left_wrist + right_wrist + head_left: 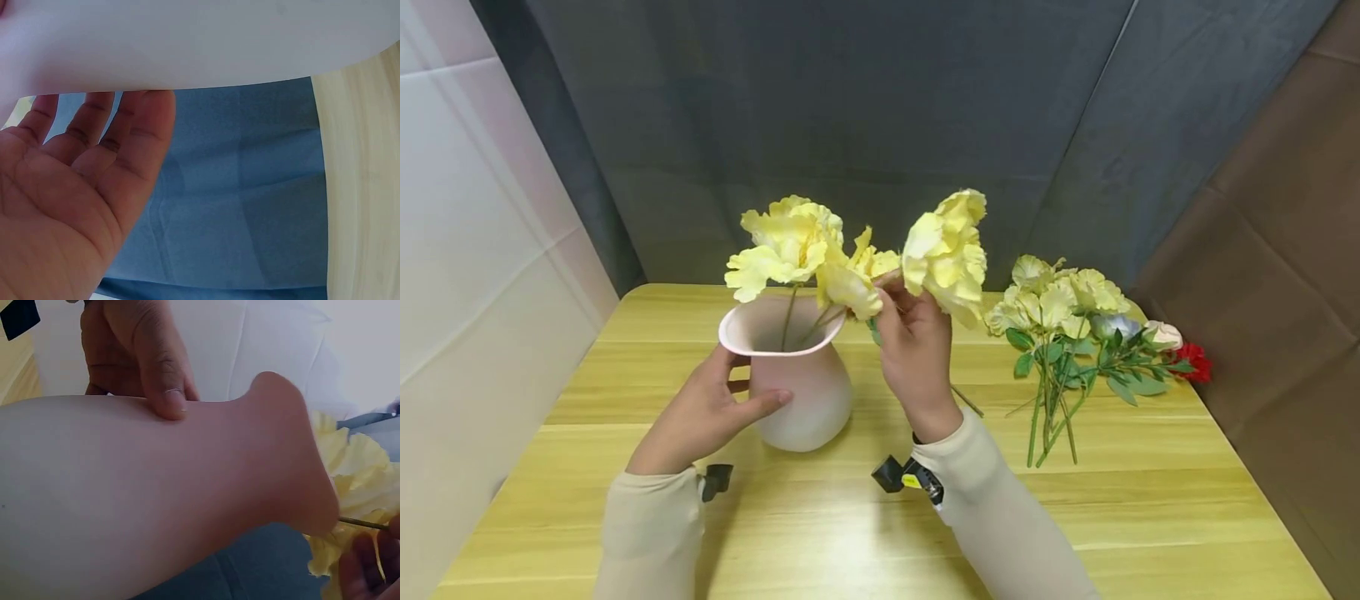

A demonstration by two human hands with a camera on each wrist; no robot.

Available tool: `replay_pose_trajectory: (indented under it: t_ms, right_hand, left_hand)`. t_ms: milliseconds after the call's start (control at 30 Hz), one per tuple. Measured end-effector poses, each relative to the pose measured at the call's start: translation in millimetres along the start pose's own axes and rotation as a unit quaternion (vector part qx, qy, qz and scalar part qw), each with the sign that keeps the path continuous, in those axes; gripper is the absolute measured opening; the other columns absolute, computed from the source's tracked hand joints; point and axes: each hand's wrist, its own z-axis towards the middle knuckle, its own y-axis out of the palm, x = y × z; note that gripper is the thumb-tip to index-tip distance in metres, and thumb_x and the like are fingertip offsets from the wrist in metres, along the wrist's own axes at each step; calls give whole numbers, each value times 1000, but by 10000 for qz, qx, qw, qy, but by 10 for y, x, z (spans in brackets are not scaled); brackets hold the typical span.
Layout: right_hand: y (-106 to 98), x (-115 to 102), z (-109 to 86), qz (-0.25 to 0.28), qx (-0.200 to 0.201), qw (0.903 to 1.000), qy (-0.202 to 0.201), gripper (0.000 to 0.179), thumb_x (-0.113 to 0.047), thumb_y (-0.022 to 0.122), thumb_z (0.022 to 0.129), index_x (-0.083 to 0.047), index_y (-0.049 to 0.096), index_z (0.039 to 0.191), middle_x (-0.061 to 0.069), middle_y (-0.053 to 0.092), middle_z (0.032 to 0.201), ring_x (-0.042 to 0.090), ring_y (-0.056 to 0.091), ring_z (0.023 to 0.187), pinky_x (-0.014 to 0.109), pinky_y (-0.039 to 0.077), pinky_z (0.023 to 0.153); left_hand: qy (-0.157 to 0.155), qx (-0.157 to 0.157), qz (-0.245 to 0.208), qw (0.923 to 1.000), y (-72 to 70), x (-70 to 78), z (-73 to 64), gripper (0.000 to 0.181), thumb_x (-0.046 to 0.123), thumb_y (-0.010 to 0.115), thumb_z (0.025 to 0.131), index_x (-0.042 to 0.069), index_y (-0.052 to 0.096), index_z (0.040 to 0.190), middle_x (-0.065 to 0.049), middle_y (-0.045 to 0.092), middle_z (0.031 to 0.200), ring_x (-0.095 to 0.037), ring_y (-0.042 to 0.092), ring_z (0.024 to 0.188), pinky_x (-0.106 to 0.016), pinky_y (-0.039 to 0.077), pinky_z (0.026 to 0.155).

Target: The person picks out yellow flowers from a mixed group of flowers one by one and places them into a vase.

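Observation:
A pale pinkish-white vase point(805, 400) stands upright on the table, with yellow flowers point(786, 242) leaning out of its mouth on thin stems. My left hand point(711, 408) grips the vase from the left, its thumb on the near side; in the left wrist view the fingers point(153, 125) reach behind the vase wall point(206, 44). At the right of the rim, my right hand point(917, 350) pinches a thin flower stem point(362, 522). Another yellow bloom point(946, 254) rises just above the right hand; where its stem runs is partly hidden by that hand.
On the right of the wooden table point(1135, 517) lies a pile of pale yellow flowers point(1052, 304) with green stems. Beside them are a cream bloom point(1163, 335) and a red flower point(1195, 363). A dark grey cloth point(850, 125) hangs behind the table.

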Motion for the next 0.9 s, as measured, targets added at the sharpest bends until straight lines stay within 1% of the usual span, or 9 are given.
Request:
replay_pose_trajectory:
  t_ms: [167,300,400,467,500,700,733,800,900]
  right_hand:
    - [73,23,16,-1147,-229,9926,317,14,-5,60,98,7,65,103,15,68,84,12,55,66,23,47,57]
    - [110,43,13,-1683,-568,9833,401,13,-12,66,95,1,69,98,9,66,73,15,50,56,24,40,47]
    - [128,66,7,-1631,-820,9826,348,15,-11,66,94,0,71,102,10,69,80,19,58,65,28,50,56]
    - [120,75,-10,-1675,-963,9802,426,22,-13,63,95,-2,70,113,10,73,97,17,63,79,32,56,70]
    - [110,80,-23,-1732,-1049,9782,460,25,-14,62,96,-2,69,117,11,72,101,17,62,77,34,55,71]
    - [50,173,-91,-2384,-1324,9611,-427,16,-11,60,99,2,65,107,17,69,93,25,62,74,40,56,71]
    - [47,175,-96,-2403,-1318,9612,-327,17,-13,60,99,1,66,106,17,69,95,27,65,83,42,57,75]
    - [36,160,-107,-2236,-1333,9645,438,27,-25,58,101,-4,65,116,15,69,108,25,65,92,43,56,82]
    - [-12,138,-118,-2231,-1474,9475,1753,46,-48,54,99,-12,63,126,13,68,112,24,63,96,44,55,82]
  left_hand:
    - [-37,-18,14,10000,-6,10,3,80,29,79,87,24,31,151,1,43,145,-26,45,129,-54,48,100]
    - [-9,-35,4,10000,-1,5,0,80,30,79,87,26,31,152,2,43,146,-25,45,129,-53,48,100]
    - [28,-4,9,10000,-1,1,1,80,29,79,87,28,31,151,3,42,147,-25,45,130,-53,49,99]
    - [42,8,4,10000,4,-2,4,80,29,79,87,29,31,151,3,42,147,-25,45,130,-54,49,99]
    - [47,10,4,10000,6,-4,6,80,28,79,87,29,32,151,3,43,147,-25,45,130,-54,49,99]
    - [56,-4,9,10000,9,-3,6,80,27,80,87,28,32,151,3,42,147,-26,45,130,-54,49,99]
    - [61,-3,14,10000,9,-1,6,80,27,80,87,28,32,151,3,42,147,-26,45,130,-54,49,99]
    - [66,-4,21,10000,8,2,6,80,27,80,87,28,32,151,2,42,147,-26,44,130,-54,49,99]
    - [71,-9,28,10000,6,6,8,80,27,80,87,28,32,151,3,42,147,-26,44,130,-55,49,99]
